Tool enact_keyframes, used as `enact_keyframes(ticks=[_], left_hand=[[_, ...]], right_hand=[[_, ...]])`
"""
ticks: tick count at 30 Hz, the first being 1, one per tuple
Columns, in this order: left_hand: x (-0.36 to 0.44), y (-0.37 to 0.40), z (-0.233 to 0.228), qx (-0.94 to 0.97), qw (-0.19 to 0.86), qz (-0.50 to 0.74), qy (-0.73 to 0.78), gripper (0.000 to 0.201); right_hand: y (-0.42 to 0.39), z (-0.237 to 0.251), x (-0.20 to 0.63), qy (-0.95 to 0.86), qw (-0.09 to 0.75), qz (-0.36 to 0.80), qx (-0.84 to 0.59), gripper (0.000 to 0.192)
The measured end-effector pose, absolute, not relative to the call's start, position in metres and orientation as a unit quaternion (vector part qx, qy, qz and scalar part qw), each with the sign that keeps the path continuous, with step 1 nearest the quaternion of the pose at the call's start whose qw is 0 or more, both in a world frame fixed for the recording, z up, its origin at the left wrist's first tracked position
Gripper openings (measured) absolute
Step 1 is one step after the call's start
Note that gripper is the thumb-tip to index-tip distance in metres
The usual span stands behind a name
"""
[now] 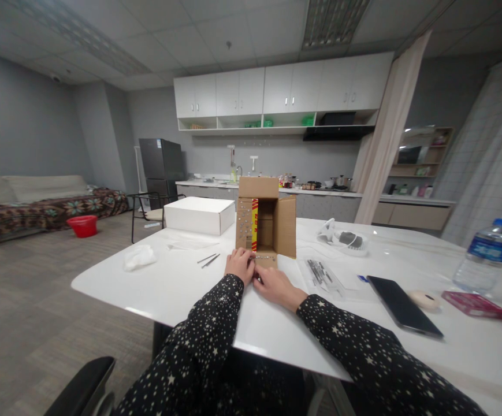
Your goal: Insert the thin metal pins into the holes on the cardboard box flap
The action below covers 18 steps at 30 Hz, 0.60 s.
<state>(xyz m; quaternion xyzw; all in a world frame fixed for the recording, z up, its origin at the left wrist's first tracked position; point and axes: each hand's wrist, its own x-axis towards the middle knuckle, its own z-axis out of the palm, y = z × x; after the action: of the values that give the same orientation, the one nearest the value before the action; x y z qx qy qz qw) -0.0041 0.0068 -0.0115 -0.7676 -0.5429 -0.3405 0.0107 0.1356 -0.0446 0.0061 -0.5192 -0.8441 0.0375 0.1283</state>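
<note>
A cardboard box (284,231) stands on the table with its open side towards me and its flaps spread. Small shiny bits dot its left flap and its lower flap, which also has a yellow and red strip beside it. My left hand (240,265) is closed at the lower left corner of the opening, fingers curled against the cardboard. Beside it, my right hand (274,283) lies at the front edge of the lower flap, its fingers bent together. The two hands' fingertips nearly meet. Whatever they pinch is too small or hidden to make out.
Left of the box are a white box (199,215), thin dark tools (209,260) and a crumpled tissue (140,257). To the right lie a clear case of small tools (320,274), a white corded device (346,238), a phone (403,304), a pink box (475,304) and a water bottle (484,260).
</note>
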Motion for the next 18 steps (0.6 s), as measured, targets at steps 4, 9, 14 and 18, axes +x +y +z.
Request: enact_keyframes(ticks=[4, 9, 14, 18], left_hand=[[-0.0042, 0.0062, -0.0111, -0.768, 0.010, -0.340, -0.542, 0.016], [-0.0042, 0.0056, -0.0102, -0.770, 0.009, -0.342, -0.539, 0.016], [-0.0039, 0.0054, -0.0102, -0.770, 0.009, -0.340, -0.540, 0.016], [-0.0038, 0.0053, -0.0104, -0.770, 0.011, -0.338, -0.540, 0.016]], right_hand=[[-0.0439, 0.0047, 0.1358, -0.844, 0.130, 0.040, -0.519, 0.027], [-0.0435, 0.0040, 0.1364, -0.847, 0.139, 0.035, -0.512, 0.025], [-0.0447, 0.0058, 0.1356, -0.844, 0.131, 0.040, -0.519, 0.026], [-0.0451, 0.0066, 0.1348, -0.843, 0.126, 0.040, -0.521, 0.026]])
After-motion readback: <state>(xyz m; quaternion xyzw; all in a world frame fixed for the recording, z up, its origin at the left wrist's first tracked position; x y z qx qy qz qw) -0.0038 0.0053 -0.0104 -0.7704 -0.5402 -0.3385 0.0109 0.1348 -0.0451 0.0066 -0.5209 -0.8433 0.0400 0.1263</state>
